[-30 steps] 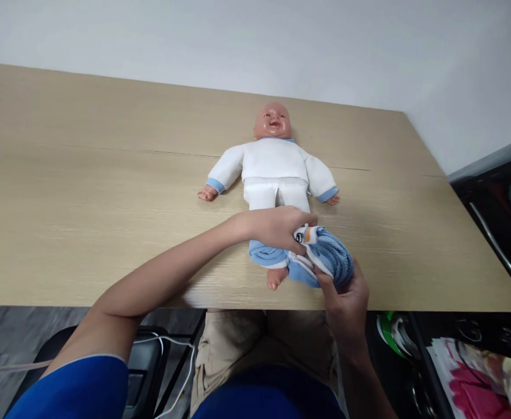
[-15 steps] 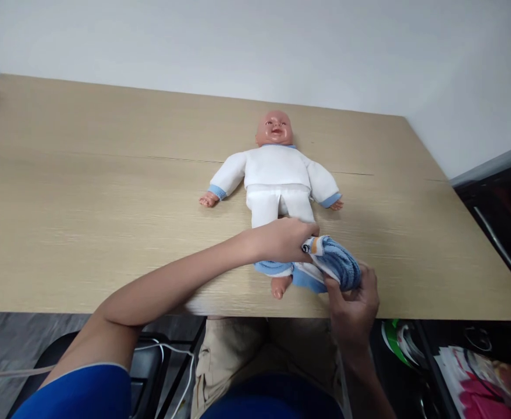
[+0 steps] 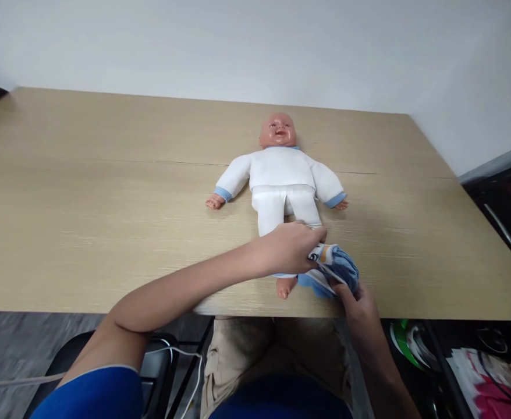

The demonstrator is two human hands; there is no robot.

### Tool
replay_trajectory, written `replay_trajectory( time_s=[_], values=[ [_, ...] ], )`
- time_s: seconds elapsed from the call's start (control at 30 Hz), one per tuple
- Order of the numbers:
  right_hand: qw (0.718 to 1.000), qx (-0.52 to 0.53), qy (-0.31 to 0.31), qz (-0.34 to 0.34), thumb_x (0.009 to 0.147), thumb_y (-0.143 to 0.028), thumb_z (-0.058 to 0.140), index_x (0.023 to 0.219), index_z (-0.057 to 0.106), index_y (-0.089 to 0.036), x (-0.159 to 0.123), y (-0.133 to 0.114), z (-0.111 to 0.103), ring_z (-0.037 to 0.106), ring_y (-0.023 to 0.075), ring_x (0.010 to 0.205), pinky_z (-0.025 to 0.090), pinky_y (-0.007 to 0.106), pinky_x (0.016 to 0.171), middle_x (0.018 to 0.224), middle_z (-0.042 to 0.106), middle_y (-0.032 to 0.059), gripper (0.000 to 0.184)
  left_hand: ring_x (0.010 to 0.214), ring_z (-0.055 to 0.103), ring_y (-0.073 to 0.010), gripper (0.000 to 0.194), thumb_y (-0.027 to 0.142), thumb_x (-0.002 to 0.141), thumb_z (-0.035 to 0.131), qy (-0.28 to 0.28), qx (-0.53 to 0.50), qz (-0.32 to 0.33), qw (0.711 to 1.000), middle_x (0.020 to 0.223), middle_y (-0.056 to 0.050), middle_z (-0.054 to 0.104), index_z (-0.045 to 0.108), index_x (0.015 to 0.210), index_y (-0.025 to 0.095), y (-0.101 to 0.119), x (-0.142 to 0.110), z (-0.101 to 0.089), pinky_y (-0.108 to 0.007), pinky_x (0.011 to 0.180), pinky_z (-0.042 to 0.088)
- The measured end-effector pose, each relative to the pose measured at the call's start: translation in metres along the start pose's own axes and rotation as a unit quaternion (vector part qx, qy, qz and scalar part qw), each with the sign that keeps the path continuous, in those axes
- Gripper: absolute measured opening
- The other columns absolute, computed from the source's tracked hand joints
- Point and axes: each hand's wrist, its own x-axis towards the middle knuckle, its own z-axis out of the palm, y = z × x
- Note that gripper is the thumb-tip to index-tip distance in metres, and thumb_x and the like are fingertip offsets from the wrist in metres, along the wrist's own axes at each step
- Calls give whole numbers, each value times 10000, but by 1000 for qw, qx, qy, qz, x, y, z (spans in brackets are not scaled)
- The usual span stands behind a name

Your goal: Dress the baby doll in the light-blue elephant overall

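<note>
A baby doll (image 3: 281,169) in a white top and trousers with blue cuffs lies on its back, head away from me. My left hand (image 3: 293,247) reaches across the doll's lower legs, its fingers closed on the white, patterned edge of a bunched blue-and-white sock (image 3: 345,267). From the near right, my right hand (image 3: 358,305) pinches the sock's lower edge between thumb and fingers. One bare doll foot (image 3: 286,287) shows below my left wrist. The sock and my hands hide the doll's other foot. Blue fabric (image 3: 315,285) hangs just under the sock.
The doll rests near the front edge of a wooden table (image 3: 107,233), with a wall behind. Below at right, a dark shelf (image 3: 439,372) holds a green-rimmed round item and a pink item. A black chair (image 3: 155,372) with a pale cable stands at lower left.
My right hand has moved slightly down and right, its fingers now lower around the sock. The sock looks more squeezed together. My left hand keeps its grip; the view has shifted slightly.
</note>
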Motion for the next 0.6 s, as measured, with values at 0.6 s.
replay_trajectory(
  time_s=[0.6],
  values=[
    [998, 15, 66, -13, 768, -667, 999, 1128, 927, -168, -18, -11, 20, 879, 419, 1162, 731, 514, 1026, 1199, 914, 170, 619, 1301, 766, -423, 564, 502, 1116, 677, -13, 22, -42, 999, 1307, -175, 823, 574, 1548, 154, 5, -6, -1, -490, 991, 605]
  ],
)
